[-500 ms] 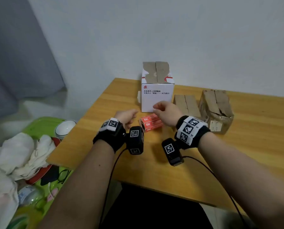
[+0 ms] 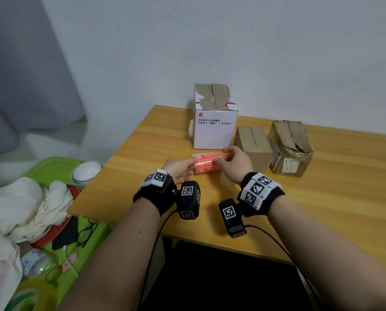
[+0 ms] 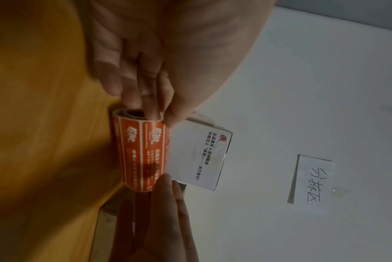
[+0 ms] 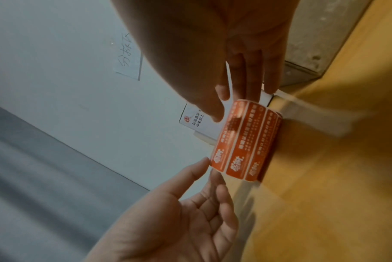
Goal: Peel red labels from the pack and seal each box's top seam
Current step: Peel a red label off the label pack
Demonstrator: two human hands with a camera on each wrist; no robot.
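A roll of red labels (image 2: 207,163) sits low over the wooden table (image 2: 142,176), in front of three boxes. My left hand (image 2: 180,169) holds its left end, with fingers (image 3: 143,104) at the core and the thumb on the outside. My right hand (image 2: 232,162) pinches the right end (image 4: 244,141), thumb over the top label. Behind stand a tall white box (image 2: 214,129), a small brown box (image 2: 252,142) and a crumpled brown box (image 2: 288,149). Each shows a bare top seam.
Left of the table, lower down, lies a green tray (image 2: 52,169) with a white bowl (image 2: 86,172), white cloth (image 2: 23,209) and glasses. A handwritten paper note (image 3: 311,182) hangs on the wall. The table's near edge runs just under my wrists.
Both hands have closed in on the label roll and now hold its two ends. Before, they hovered beside it with the right hand as a fist above it.
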